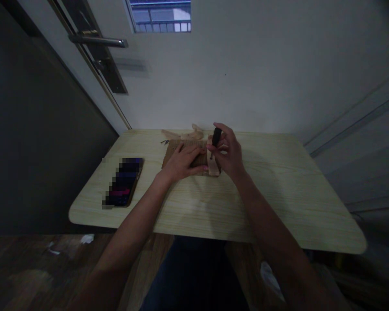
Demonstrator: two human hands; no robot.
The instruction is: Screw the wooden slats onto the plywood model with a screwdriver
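Observation:
My left hand (183,161) lies with its fingers spread on a brown ribbed board (170,150), which looks like corrugated cardboard or wood. Along the board's right side runs a pale wooden strip (213,168) with a dark spot or hole in it. A black-handled screwdriver (216,136) stands almost upright over this strip, its thin shaft pointing down at the spot. My right hand (232,154) pinches its handle between thumb and fingers. Whether the tip touches a screw is too small to tell. Just behind the board are light wooden pieces (196,133).
The pale wood-grain table (278,203) stands against a white door with a metal handle (99,41). A phone (124,181), partly pixelated, lies on the table's left side. Small dark bits (164,141) sit by the board's back left corner. White scraps (87,238) are on the floor.

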